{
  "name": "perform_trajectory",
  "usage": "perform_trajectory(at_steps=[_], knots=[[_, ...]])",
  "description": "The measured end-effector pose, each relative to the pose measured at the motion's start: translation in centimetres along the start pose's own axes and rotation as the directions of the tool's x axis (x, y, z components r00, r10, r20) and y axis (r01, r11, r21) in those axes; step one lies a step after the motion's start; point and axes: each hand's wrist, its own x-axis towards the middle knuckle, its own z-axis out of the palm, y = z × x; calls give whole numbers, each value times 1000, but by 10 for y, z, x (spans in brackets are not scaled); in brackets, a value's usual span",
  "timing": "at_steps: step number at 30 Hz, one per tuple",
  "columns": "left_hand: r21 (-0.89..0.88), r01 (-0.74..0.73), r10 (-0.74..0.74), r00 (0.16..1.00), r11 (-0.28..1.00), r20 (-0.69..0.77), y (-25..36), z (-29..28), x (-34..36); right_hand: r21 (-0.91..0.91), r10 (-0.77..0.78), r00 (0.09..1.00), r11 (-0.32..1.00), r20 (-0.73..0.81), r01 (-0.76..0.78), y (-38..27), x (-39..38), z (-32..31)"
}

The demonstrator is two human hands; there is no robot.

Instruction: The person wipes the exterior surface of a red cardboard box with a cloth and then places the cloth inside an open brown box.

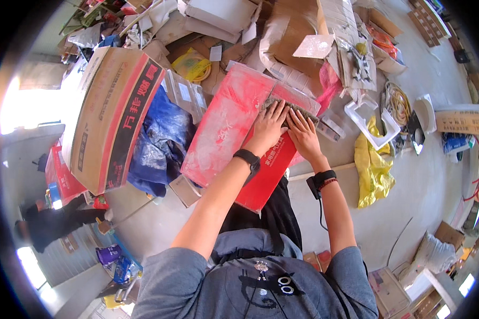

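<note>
A red cardboard box, dusted pale over much of its top, lies before me with a cleaner red panel nearest me. A rumpled grey-brown cloth lies across it at the upper right. My left hand rests on the cloth with fingers spread and flat, its palm over the box. My right hand is just beside it, fingers also stretched out onto the cloth. The undersides of both hands are hidden.
A large brown carton, blue tarp, yellow sack, white foam frame and coiled hose surround the box. Cardboard scraps lie piled beyond. A person in dark clothes is at the left.
</note>
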Motion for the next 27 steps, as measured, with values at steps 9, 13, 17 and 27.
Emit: perform_trajectory(at_steps=[9, 13, 17, 27], knots=[[-27, 47, -49, 995, 999, -92, 3, 4, 10, 55, -85, 996, 995, 24, 83, 19, 14, -9], [-8, 62, -63, 993, 998, -105, 7, 3, 10, 87, -63, 998, 994, -12, 64, 17, 14, -10], [-40, 42, -48, 986, 998, -158, 7, 4, 9, 69, -57, 997, 996, -42, 60, 15, 13, -8], [-28, 44, -47, 990, 999, -135, 7, 2, 11, 58, -56, 996, 996, -73, 60, 17, 13, -6]])
